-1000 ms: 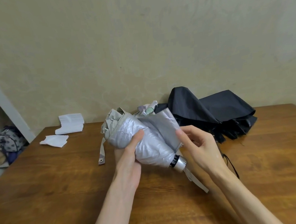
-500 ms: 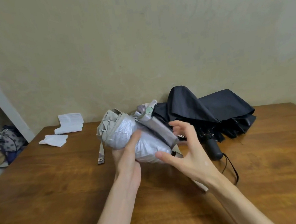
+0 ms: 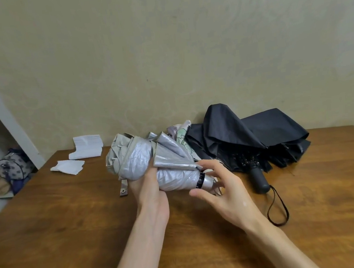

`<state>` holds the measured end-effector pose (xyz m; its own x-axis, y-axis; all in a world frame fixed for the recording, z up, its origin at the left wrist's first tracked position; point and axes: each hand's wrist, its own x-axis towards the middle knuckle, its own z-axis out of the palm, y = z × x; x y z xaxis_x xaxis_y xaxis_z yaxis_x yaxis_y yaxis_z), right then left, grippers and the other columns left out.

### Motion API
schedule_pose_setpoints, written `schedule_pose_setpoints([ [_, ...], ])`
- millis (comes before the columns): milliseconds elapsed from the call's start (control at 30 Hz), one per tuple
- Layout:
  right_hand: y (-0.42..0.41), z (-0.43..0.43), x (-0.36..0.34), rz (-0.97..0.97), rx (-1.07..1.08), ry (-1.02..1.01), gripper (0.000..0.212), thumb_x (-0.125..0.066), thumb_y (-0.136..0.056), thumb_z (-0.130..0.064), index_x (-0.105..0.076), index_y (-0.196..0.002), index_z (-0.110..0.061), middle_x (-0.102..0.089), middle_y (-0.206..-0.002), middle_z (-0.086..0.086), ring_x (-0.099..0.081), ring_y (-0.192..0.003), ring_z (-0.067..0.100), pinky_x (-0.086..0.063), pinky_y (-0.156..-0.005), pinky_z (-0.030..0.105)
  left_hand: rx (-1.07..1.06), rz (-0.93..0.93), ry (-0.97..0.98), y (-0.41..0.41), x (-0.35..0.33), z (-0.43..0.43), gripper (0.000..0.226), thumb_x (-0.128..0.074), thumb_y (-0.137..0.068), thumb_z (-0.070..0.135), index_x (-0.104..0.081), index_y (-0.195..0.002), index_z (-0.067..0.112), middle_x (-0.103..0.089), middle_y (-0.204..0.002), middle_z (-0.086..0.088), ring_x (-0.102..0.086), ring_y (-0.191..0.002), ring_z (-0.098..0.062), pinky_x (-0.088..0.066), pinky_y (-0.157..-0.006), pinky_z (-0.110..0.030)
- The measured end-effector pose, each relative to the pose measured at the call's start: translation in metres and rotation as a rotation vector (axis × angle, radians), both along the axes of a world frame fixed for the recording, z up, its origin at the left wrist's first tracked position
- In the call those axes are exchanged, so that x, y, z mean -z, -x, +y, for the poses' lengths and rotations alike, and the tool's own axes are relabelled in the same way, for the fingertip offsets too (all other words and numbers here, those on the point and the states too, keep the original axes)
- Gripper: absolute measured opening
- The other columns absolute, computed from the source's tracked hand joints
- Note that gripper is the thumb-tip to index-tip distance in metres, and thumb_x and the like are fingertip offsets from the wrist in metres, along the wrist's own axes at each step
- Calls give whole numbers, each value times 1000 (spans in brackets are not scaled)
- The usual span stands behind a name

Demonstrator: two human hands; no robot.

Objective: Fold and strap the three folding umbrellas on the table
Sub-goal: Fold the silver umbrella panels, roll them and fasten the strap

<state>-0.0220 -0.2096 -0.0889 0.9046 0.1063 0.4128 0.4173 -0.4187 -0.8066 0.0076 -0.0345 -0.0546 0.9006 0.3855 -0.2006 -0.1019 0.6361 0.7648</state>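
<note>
Right hand [image 3: 227, 193] slid to the handle end, 4 o'clock on the silver umbrella [image 3: 137, 165], fingers spread, perhaps touching fabric; left hand [image 3: 149, 192] grips its canopy

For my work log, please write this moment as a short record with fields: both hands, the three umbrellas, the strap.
left hand: grips the silver umbrella by its bunched canopy
right hand: open, fingers spread near its handle end
silver umbrella: folds loose, not strapped
strap: hangs unfastened, snap visible
black umbrella: lies on the table, canopy loose
patterned umbrella: mostly hidden behind the silver one
</note>
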Motion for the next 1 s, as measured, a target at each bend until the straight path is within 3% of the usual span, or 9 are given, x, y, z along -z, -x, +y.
schedule_pose_setpoints([
  [167, -1, 8, 6, -104, 34, 7, 47, -83, -93, -34, -63, -136, -28, -68, -129, -18, -67, -122, 9, -59, -98, 39, 6, -63, -46, 1, 1, -3, 50, -83, -85, 10, -69, -132, 23, -79, -121, 3, -76, -110, -17, -60, -90, -45],
  [300, 0, 12, 3, -137, 61, -68, 41, -82, -95, -29, -68, -132, -22, -73, -124, -19, -69, -119, 5, -56, -99, 28, 69, -109, -18, 8, -6, -8, 64, -88, -67, 20, -67, -127, 27, -78, -123, 3, -75, -111, -15, -58, -101, -48],
  [433, 0, 12, 0, -67, 38, -169, 38, -80, -94, -28, -70, -130, -22, -74, -120, -21, -71, -114, 6, -58, -95, 28, 120, -124, 2, 14, -5, -12, 64, -88, -69, 17, -62, -126, 29, -78, -124, 3, -74, -114, -17, -54, -110, -50],
  [500, -1, 13, -1, -16, 7, -222, 34, -80, -96, -26, -71, -128, -23, -76, -118, -18, -73, -112, 11, -61, -89, 35, 168, -177, -16, 17, -5, -15, 74, -89, -73, 15, -58, -138, 32, -77, -128, 5, -73, -118, -16, -53, -111, -49],
  [567, -1, 13, -4, 65, -22, -305, 27, -76, -98, -25, -74, -126, -22, -78, -112, -10, -74, -97, 11, -61, -74, 34, 211, -222, -51, 20, -4, -19, 86, -89, -77, 13, -50, -150, 35, -73, -135, 3, -71, -124, -19, -52, -112, -49],
  [667, -2, 11, -9, 229, -47, -442, 23, -71, -102, -31, -78, -119, -17, -77, -99, 13, -66, -76, 20, -51, -56, 31, 230, -280, -81, 19, -1, -19, 96, -88, -80, 12, -39, -157, 42, -68, -143, 4, -68, -128, -20, -55, -108, -48],
  [767, -1, 5, -16, 411, -143, -557, 32, -67, -104, -35, -79, -116, -8, -73, -94, 20, -59, -72, 21, -40, -57, 28, 239, -278, -93, 18, 0, -20, 103, -91, -76, 15, -37, -157, 48, -65, -146, 6, -67, -130, -18, -55, -108, -47],
  [900, 1, 6, -17, 514, -218, -552, 48, -63, -105, -38, -73, -110, 9, -62, -81, 21, -53, -66, 19, -36, -56, 26, 238, -185, -67, 15, 7, -24, 95, -91, -74, 14, -46, -154, 36, -70, -140, 3, -69, -127, -20, -51, -113, -53],
  [1000, 3, 14, -17, 443, -155, -470, 40, -64, -104, -38, -76, -113, -1, -69, -83, 17, -56, -60, 24, -42, -51, 24, 187, -127, -50, 11, 11, -21, 87, -88, -78, 7, -49, -153, 29, -72, -137, -1, -71, -124, -24, -53, -110, -56],
])
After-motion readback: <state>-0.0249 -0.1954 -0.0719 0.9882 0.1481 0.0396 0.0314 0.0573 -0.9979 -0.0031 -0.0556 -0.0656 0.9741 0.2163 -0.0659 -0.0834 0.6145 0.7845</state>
